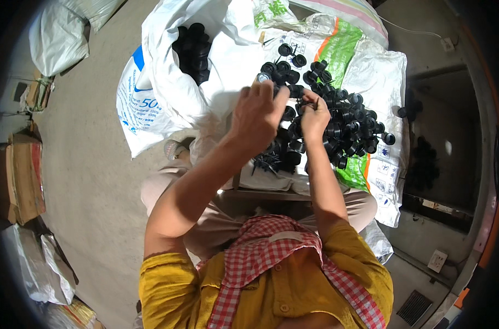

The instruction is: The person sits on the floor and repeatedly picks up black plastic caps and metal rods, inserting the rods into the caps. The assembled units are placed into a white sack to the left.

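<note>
Black plastic caps [351, 126] lie in a loose heap around both my hands. My left hand [256, 114] is over the heap's left side, its fingers bent and closed around a black cap that they partly hide. Close by on the right, my right hand [316, 112] pinches a small black plastic piece between thumb and fingers. The fingertips of both hands almost meet at a dark cap [295, 91]. Just beyond my left fingers a cap with a pale, shiny ring [264, 77] shows. Thin black stemmed pieces [267, 161] lie nearest me.
Flattened printed sacks [384, 82] cover the work surface under the caps. On its left, an open white sack [164, 101] holds more black caps [193, 52]. Cardboard [27, 178] and a stuffed white bag [57, 41] stand along the far left. Wall sockets [437, 261] are at right.
</note>
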Demonstrator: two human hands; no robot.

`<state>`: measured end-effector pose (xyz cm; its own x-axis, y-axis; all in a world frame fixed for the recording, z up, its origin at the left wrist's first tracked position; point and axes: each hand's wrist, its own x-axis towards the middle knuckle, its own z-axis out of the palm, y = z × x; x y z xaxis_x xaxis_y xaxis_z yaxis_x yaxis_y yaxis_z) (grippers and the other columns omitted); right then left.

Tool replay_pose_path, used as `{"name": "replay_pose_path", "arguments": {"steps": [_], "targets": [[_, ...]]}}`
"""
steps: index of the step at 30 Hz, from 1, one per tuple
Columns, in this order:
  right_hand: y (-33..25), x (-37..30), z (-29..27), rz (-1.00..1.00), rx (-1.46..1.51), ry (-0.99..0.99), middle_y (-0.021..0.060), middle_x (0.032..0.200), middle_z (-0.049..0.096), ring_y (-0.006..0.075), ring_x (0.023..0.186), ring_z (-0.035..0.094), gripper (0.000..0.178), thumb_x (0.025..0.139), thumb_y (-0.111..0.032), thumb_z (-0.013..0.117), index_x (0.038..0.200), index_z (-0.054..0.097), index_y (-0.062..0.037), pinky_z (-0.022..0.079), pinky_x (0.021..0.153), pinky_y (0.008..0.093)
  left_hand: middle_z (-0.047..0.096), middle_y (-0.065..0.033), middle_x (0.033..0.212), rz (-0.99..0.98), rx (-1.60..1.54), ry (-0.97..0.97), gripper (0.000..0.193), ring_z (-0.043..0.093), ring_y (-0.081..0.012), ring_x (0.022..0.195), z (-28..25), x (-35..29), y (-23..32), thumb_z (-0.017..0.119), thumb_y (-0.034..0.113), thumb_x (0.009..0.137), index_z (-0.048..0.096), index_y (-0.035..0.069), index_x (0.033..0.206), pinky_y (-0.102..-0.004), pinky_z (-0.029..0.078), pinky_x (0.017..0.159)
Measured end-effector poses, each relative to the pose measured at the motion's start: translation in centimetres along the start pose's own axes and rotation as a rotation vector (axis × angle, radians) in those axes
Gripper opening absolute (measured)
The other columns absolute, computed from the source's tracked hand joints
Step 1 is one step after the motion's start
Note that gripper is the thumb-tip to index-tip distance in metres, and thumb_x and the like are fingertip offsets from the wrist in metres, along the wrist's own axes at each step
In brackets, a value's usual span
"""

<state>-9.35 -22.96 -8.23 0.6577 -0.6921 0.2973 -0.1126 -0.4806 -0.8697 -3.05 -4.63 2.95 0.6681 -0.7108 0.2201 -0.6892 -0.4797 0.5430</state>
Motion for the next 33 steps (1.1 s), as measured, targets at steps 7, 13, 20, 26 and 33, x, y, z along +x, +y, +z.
{"name": "replay_pose_path", "arguments": {"steps": [7, 13, 20, 26, 33], "targets": [[10.8, -4.0, 2.6, 0.131, -0.596, -0.737, 0.0259, 0.100, 0.064, 0.0429, 0.093, 0.062, 0.034, 0.082, -0.016, 0.067, 0.113, 0.064, -0.0036, 0.049, 0.084, 0.0421, 0.033, -0.0352, 0.140, -0.036, 0.367, 0.513, 0.078, 0.035, -0.0537, 0.126, -2.3, 1.7, -5.7, 0.080, 0.004, 0.059, 0.051, 0.004, 0.132, -0.0572, 0.034, 0.102], [9.7, -5.0, 3.0, 0.152, -0.586, -0.721, 0.0239, 0.093, 0.065, 0.0421, 0.088, 0.061, 0.021, 0.086, -0.019, 0.064, 0.102, 0.067, -0.0049, 0.049, 0.076, 0.0435, 0.042, -0.0285, 0.136, -0.183, -0.209, 0.109, 0.060, 0.045, -0.0434, 0.123, 0.2, -0.4, -4.2, 0.074, 0.019, 0.073, 0.053, 0.004, 0.128, -0.0432, 0.037, 0.104], [-2.3, -6.1, -2.1, -0.011, -0.102, -0.305, 0.0146, 0.074, 0.061, 0.0224, 0.064, 0.059, 0.012, 0.092, -0.010, 0.057, 0.094, 0.056, 0.0013, 0.048, 0.063, 0.0329, 0.055, -0.0253, 0.122, -0.172, -0.302, 0.076, 0.070, 0.063, -0.0364, 0.097, 7.7, -3.3, -3.4, 0.077, 0.031, 0.074, 0.050, -0.005, 0.127, -0.0415, 0.051, 0.084], [-9.4, -1.9, -7.4, -0.392, -0.401, -0.572, 0.0100, 0.079, 0.060, 0.0271, 0.068, 0.061, 0.026, 0.073, -0.016, 0.079, 0.091, 0.064, -0.0046, 0.050, 0.061, 0.0333, 0.063, -0.0095, 0.094, -0.513, -1.026, -0.474, 0.040, 0.062, -0.0130, 0.072, 2.7, -1.7, -2.7, 0.066, 0.014, 0.077, 0.059, -0.002, 0.112, -0.0228, 0.051, 0.050], [-10.6, 0.5, -7.4, -0.542, -0.408, -0.984, 0.0086, 0.077, 0.058, 0.0280, 0.069, 0.059, 0.027, 0.067, -0.005, 0.075, 0.077, 0.050, -0.0057, 0.047, 0.057, 0.0341, 0.063, -0.0066, 0.081, -0.270, -0.900, -0.271, 0.026, 0.063, -0.0226, 0.076, 3.1, -2.1, -2.1, 0.063, 0.008, 0.076, 0.059, -0.004, 0.099, -0.0320, 0.050, 0.072]]}}
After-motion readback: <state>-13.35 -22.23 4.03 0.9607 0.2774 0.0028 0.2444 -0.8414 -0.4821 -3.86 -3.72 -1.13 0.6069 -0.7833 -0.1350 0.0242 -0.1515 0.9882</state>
